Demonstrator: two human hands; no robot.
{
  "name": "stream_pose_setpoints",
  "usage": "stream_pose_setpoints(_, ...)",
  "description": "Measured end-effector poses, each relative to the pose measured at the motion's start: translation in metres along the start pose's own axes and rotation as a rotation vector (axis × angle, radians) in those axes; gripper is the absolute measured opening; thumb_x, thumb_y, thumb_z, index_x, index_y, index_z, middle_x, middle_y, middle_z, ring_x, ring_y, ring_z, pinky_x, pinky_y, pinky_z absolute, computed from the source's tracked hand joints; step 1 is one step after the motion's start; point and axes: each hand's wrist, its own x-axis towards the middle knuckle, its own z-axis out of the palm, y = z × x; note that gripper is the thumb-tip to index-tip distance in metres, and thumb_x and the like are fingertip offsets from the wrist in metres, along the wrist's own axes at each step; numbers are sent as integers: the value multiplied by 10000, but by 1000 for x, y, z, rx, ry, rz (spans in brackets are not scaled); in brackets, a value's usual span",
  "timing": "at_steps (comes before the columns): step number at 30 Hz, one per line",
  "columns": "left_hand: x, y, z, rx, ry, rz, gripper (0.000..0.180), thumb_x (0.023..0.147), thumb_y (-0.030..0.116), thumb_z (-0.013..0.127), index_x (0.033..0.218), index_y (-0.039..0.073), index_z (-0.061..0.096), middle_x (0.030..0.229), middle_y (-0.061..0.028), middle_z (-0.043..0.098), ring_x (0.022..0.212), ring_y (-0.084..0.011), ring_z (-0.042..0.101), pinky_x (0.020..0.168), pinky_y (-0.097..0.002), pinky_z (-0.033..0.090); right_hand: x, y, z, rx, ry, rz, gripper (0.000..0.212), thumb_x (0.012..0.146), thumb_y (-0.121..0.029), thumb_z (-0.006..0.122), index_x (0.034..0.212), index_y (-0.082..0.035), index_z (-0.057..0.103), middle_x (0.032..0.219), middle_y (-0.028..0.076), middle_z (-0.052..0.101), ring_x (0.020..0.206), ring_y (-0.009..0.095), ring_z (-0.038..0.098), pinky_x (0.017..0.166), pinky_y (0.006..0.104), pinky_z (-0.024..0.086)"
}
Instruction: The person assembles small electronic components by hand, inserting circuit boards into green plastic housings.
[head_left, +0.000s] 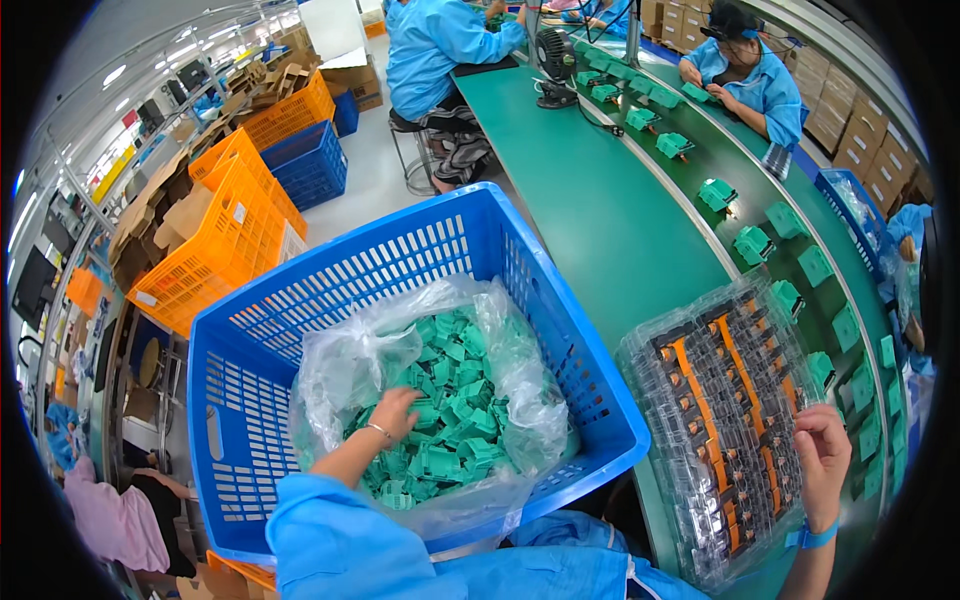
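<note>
My left hand [394, 414] reaches into a large blue basket [245, 500] and lies on a heap of small green plastic housings [455, 430]. Its fingers stretch forward over the pieces, and none is plainly gripped. A clear plastic bag [350, 350] lines the basket around the heap. At the right edge of a clear plastic tray [690, 540], my right hand [824, 450] is closed, thumb and fingertips drawn together. Whatever they hold, if anything, is too small to make out. Dark parts with orange strips [705, 410] fill the tray in rows.
Along the right, a green conveyor [770, 215] carries green housings in a line. A small black fan [556, 65] stands on the green bench [620, 200]. Orange crates [225, 230] with cardboard stand left. Co-workers in blue [435, 60] sit at the line.
</note>
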Motion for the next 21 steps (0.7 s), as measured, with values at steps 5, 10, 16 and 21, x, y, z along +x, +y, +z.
stream_pose_setpoints(5,69,16,5,172,48,-462,799,633,240,778,1321,128,388,1377,-116,322,1246,-321,364,999,-441,357,-19,-5,-2,-145,0,-11,78,772,50,564,836,12,586,945,101,556,807,139,543,716,240,446)
stream_pose_setpoints(10,86,17,21,435,35,-595,932,626,301,800,1390,164,283,1401,-165,295,1327,-354,238,1035,-464,309,-27,-21,2,-354,-17,-76,94,737,54,604,821,17,623,864,131,613,819,236,600,716,309,473)
stream_pose_setpoints(16,90,13,20,222,25,-663,946,628,160,794,1397,194,245,1385,-225,287,1284,-396,292,1008,-438,367,-23,-17,0,-313,-159,-144,106,753,-11,669,854,-3,638,865,108,629,780,226,614,672,308,490)
stream_pose_setpoints(21,84,-1,22,225,3,-589,906,635,135,780,1382,158,268,1376,-230,287,1243,-414,348,979,-446,393,-4,-40,13,16,-446,248,243,844,-171,633,1031,-17,614,957,112,646,882,209,628,747,312,498)
